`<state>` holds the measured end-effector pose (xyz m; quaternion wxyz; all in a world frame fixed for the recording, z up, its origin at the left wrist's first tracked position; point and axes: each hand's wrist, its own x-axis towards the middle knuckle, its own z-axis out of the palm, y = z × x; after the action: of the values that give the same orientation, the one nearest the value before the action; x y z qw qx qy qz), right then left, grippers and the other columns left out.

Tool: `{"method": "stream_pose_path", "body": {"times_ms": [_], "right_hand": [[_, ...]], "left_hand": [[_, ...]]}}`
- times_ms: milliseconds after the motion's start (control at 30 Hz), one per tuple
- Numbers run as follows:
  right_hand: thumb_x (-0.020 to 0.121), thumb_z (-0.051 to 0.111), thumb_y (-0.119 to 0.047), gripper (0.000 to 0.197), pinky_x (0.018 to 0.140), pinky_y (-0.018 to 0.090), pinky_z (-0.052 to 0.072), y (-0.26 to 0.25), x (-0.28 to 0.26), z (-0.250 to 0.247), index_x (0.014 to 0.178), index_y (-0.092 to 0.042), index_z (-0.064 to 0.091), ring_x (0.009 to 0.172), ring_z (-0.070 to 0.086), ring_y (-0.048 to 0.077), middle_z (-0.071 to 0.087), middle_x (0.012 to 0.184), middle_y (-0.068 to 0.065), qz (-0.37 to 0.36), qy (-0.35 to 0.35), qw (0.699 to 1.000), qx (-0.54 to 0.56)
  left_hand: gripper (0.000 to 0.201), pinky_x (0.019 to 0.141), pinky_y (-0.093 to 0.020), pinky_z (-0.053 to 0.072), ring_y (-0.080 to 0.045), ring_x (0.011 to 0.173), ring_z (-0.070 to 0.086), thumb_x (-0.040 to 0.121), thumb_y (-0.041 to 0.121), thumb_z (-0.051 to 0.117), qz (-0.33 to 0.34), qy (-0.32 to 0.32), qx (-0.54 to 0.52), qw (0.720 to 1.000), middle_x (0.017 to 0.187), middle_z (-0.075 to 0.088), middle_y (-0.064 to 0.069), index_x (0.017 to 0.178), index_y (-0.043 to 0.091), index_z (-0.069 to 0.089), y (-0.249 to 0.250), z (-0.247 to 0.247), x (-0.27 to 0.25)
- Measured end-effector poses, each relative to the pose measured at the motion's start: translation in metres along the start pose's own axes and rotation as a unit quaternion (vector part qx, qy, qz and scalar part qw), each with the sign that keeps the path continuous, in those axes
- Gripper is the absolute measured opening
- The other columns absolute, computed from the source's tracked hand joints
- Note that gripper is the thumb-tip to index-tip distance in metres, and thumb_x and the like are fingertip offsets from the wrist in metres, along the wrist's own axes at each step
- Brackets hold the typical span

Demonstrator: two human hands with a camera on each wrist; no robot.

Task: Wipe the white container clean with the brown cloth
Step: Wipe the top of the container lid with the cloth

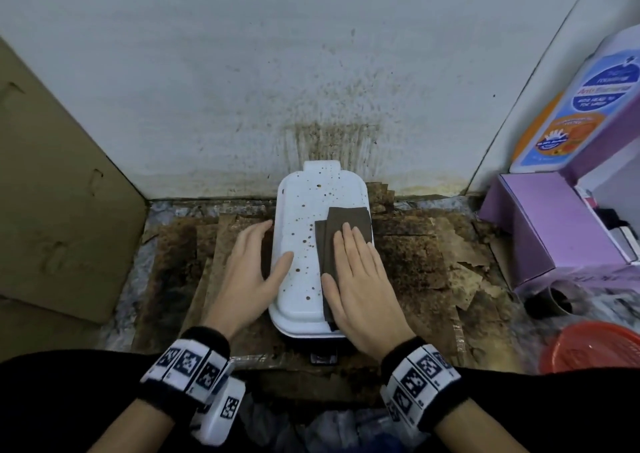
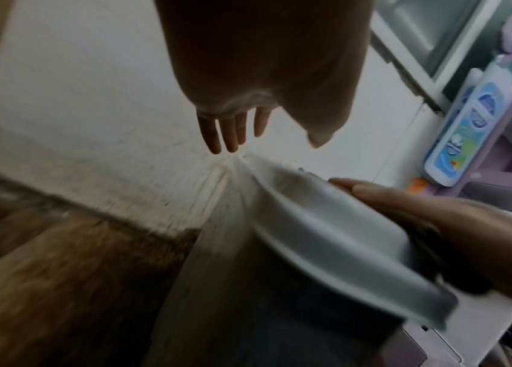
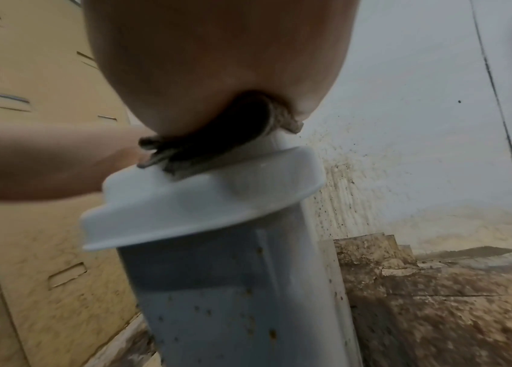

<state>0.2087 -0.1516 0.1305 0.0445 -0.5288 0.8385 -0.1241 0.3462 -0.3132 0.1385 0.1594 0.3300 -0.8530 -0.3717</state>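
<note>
Home corner: toiletry bottle (image 1: 575,106), cardboard (image 1: 52,175).

Even, dim indoor light; both wrist views motion-blurred, edges warped.

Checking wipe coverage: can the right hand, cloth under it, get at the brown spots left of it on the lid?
Probably yes. The spots lie bare beside the cloth under the right hand; the left hand only reaches the lid's left edge.

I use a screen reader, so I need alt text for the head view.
A right hand presses a folded brown cloth flat on a white container speckled with brown spots, while the left hand steadies its left edge. It sits on stained cardboard against a spattered wall.
</note>
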Motion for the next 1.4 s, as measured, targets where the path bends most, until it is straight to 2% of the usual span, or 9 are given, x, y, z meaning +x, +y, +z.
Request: {"method": "stream_pose_path", "body": {"times_ms": [167, 300, 367, 500, 667, 800, 967, 1133, 1400], "right_hand": [[0.107, 0.016, -0.044, 0.067, 0.127, 0.036, -0.005, 0.008, 0.023, -0.004, 0.161, -0.007, 0.000, 0.156, -0.015, 0.018, -0.011, 0.169, 0.009, 0.005, -0.025, 1.000, 0.015], [0.105, 0.014, -0.046, 0.070, 0.128, 0.041, 0.001, 0.016, 0.041, -0.004, 0.161, -0.006, 0.001, 0.156, -0.012, 0.021, -0.010, 0.169, 0.011, 0.006, -0.034, 0.999, -0.002], [0.104, 0.012, -0.046, 0.070, 0.128, 0.041, 0.002, 0.017, 0.043, -0.003, 0.161, -0.006, 0.001, 0.156, -0.012, 0.021, -0.010, 0.169, 0.011, 0.003, -0.037, 0.999, -0.007], [0.105, 0.011, -0.045, 0.068, 0.128, 0.041, 0.002, 0.014, 0.029, -0.001, 0.161, -0.008, 0.002, 0.156, -0.011, 0.019, -0.008, 0.170, 0.008, 0.001, -0.020, 1.000, 0.010], [0.106, 0.015, -0.038, 0.064, 0.127, 0.041, 0.005, -0.005, -0.017, 0.008, 0.161, -0.006, 0.010, 0.157, -0.008, 0.019, -0.001, 0.170, 0.009, 0.016, 0.021, 0.999, 0.027], [0.107, 0.018, -0.037, 0.062, 0.127, 0.043, 0.009, -0.006, -0.026, 0.015, 0.160, -0.006, 0.012, 0.157, -0.004, 0.020, 0.003, 0.170, 0.011, 0.022, 0.033, 0.999, 0.023], [0.108, 0.024, -0.038, 0.062, 0.127, 0.044, 0.012, 0.001, -0.015, 0.011, 0.160, -0.007, 0.013, 0.157, -0.003, 0.021, 0.003, 0.170, 0.011, 0.009, 0.022, 0.999, 0.024], [0.106, 0.016, -0.044, 0.067, 0.128, 0.041, 0.005, 0.013, 0.014, 0.000, 0.161, -0.009, 0.005, 0.157, -0.008, 0.020, -0.004, 0.170, 0.009, 0.002, -0.017, 1.000, 0.026], [0.109, 0.018, -0.042, 0.066, 0.127, 0.045, 0.003, 0.029, 0.072, -0.012, 0.160, -0.004, -0.001, 0.156, -0.010, 0.030, -0.010, 0.168, 0.019, 0.001, -0.078, 0.997, -0.026]], "left_hand": [[0.128, 0.120, -0.037, 0.029, -0.002, 0.148, 0.023, 0.068, 0.079, 0.071, -0.082, -0.074, -0.107, 0.988, 0.166, 0.013, 0.020, 0.162, 0.033, -0.003, -0.012, 0.017, -0.030], [0.147, 0.115, -0.035, 0.029, 0.003, 0.143, 0.018, 0.052, 0.078, 0.084, -0.090, -0.093, -0.118, 0.984, 0.163, 0.002, 0.030, 0.158, 0.043, -0.012, -0.018, 0.025, -0.033], [0.149, 0.116, -0.036, 0.030, 0.001, 0.143, 0.018, 0.048, 0.079, 0.084, -0.073, -0.094, -0.096, 0.988, 0.159, 0.001, 0.033, 0.158, 0.040, -0.008, -0.019, 0.027, -0.034], [0.145, 0.115, -0.045, 0.037, -0.009, 0.144, 0.028, 0.048, 0.086, 0.078, -0.039, -0.080, -0.050, 0.995, 0.158, 0.011, 0.021, 0.159, 0.030, 0.003, -0.020, 0.032, -0.034], [0.140, 0.114, -0.043, 0.040, -0.006, 0.144, 0.029, 0.053, 0.069, 0.088, -0.037, -0.071, -0.085, 0.993, 0.154, 0.013, 0.024, 0.158, 0.030, 0.005, -0.018, 0.032, -0.036], [0.137, 0.116, -0.036, 0.033, -0.002, 0.147, 0.021, 0.058, 0.058, 0.090, -0.031, -0.081, -0.107, 0.990, 0.152, 0.009, 0.029, 0.159, 0.034, 0.000, -0.019, 0.035, -0.036], [0.143, 0.119, -0.035, 0.027, 0.000, 0.151, 0.011, 0.059, 0.060, 0.091, -0.035, -0.084, -0.106, 0.990, 0.158, -0.002, 0.031, 0.160, 0.033, -0.007, -0.023, 0.036, -0.036], [0.145, 0.122, -0.037, 0.024, -0.002, 0.154, 0.005, 0.060, 0.069, 0.086, -0.038, -0.093, -0.099, 0.990, 0.160, -0.010, 0.032, 0.160, 0.035, -0.013, -0.025, 0.037, -0.036], [0.133, 0.116, -0.031, 0.022, 0.006, 0.148, 0.006, 0.065, 0.062, 0.087, -0.014, -0.089, -0.103, 0.991, 0.151, -0.007, 0.042, 0.157, 0.042, -0.008, -0.023, 0.035, -0.036]]}}
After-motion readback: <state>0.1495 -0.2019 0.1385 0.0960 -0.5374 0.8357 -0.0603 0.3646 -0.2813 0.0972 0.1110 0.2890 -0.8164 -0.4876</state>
